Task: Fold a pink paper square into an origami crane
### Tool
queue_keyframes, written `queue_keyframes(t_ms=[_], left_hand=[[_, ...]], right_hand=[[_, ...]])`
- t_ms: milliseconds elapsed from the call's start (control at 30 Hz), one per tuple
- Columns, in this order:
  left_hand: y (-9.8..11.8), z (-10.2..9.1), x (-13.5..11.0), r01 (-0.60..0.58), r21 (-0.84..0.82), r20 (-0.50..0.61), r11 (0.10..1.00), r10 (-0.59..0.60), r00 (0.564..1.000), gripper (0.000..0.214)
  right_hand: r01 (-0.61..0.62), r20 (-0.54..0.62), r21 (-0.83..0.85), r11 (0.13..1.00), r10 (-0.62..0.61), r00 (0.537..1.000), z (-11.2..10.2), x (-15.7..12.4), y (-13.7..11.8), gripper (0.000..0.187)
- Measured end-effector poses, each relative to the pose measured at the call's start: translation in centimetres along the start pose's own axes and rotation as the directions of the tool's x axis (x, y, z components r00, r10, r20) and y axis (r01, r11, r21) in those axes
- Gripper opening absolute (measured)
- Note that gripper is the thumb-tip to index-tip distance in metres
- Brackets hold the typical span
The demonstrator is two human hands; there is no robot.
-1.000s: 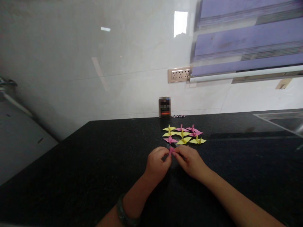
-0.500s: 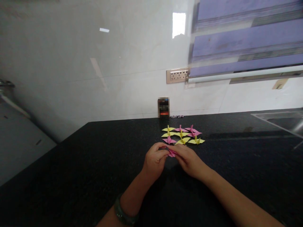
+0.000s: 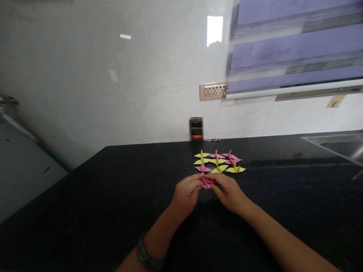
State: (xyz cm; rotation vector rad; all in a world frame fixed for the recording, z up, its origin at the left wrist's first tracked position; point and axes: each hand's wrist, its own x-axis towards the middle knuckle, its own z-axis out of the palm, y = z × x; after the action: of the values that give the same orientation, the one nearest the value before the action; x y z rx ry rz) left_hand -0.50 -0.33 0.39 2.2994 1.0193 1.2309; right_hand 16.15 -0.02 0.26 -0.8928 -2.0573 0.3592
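A pink folded paper (image 3: 207, 183) is held between both hands above the dark counter. My left hand (image 3: 185, 190) pinches it from the left, thumb and fingers closed. From the other side, my right hand (image 3: 228, 190) grips it between thumb and fingers. Part of the paper is hidden by the fingers. Just beyond the hands, several paper cranes stand in rows, among them a yellow crane (image 3: 219, 169), a pink crane (image 3: 202, 167) and another yellow one at the right. A green bangle (image 3: 147, 255) circles my left wrist.
The black speckled counter (image 3: 127, 196) runs up to a pale tiled wall. Against that wall stands a small dark box (image 3: 196, 129), with a beaded strand (image 3: 212, 140) beside it. At the far right is a sink (image 3: 340, 145). A socket panel (image 3: 214, 91) and a purple blind (image 3: 292, 53) are higher up.
The fingers of both hands have shifted slightly on the pink paper, and more of it shows now. The cranes on the counter stay in place.
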Motion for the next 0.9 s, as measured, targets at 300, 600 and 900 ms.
queue_keyframes(t_ms=[300,600,900], left_hand=[[0.1,0.0,0.1,0.018,-0.035,-0.012,0.999,-0.019,1.0,0.024],[0.1,0.5,0.1,0.138,-0.196,-0.072,0.971,-0.155,0.985,0.015],[-0.8,1.5,0.1,0.447,-0.685,0.073,0.575,-0.557,0.827,0.04]], right_hand=[[-0.032,-0.021,-0.003,0.999,0.032,0.999,0.3,-0.1,0.2,0.025],[-0.111,-0.051,0.057,0.992,0.114,0.992,0.5,0.1,-0.5,0.013],[-0.315,-0.008,0.414,0.854,0.349,0.937,1.9,-0.1,-0.5,0.016]])
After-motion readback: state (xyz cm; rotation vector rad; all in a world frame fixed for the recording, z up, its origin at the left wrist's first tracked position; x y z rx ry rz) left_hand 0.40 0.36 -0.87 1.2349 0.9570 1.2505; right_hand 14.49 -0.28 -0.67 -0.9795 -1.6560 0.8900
